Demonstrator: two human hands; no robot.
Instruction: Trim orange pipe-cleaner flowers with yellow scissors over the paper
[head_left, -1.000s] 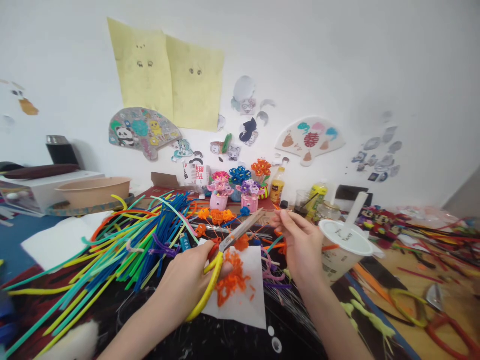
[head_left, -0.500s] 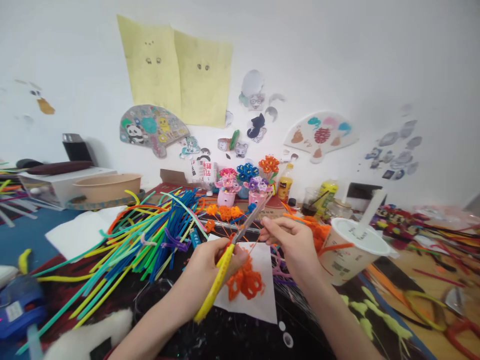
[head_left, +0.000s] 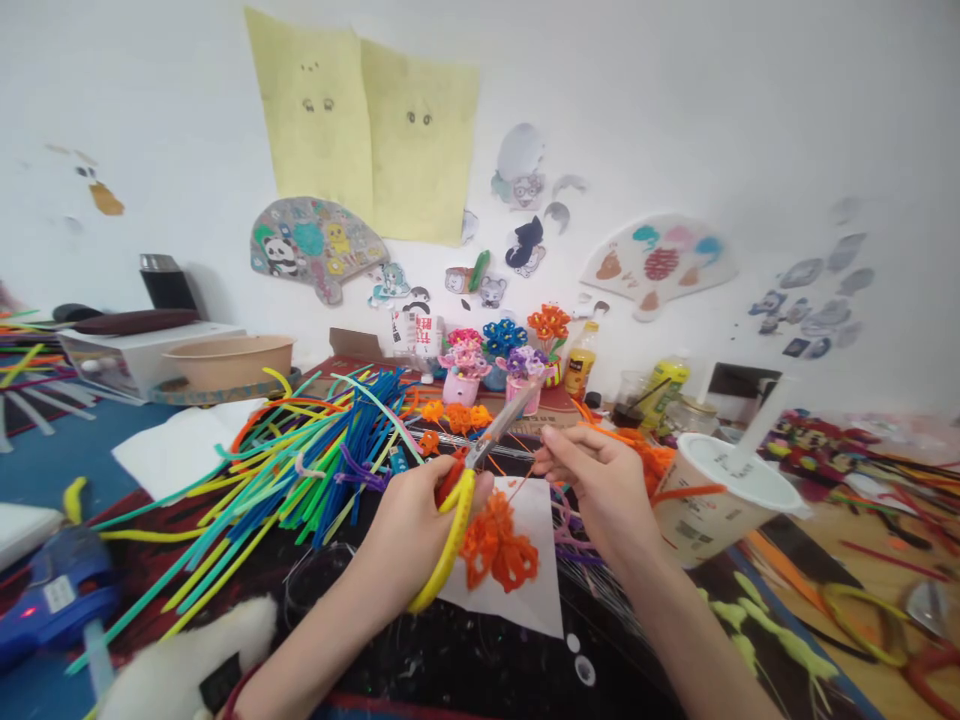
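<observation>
Scissors point(head_left: 465, 495) tilt steeper than a second ago; left hand point(head_left: 409, 520) grips their handles, right hand point(head_left: 600, 485) pinches the orange fuzzy flower point(head_left: 502, 550)'s stem point(head_left: 519, 487), dangling it over white paper point(head_left: 545, 600), probably to catch fluff.

Pale wall point(head_left: 637, 90), soft light; yellow sheets point(head_left: 424, 185), decorated fans point(head_left: 661, 264), cartoon cut-outs point(head_left: 527, 243) on it

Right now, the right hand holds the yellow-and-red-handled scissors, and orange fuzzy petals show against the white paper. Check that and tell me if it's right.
Not quite: the head view shows the left hand, not the right hand, holding the yellow-and-red-handled scissors. Orange fuzzy petals do show against the white paper.
</observation>
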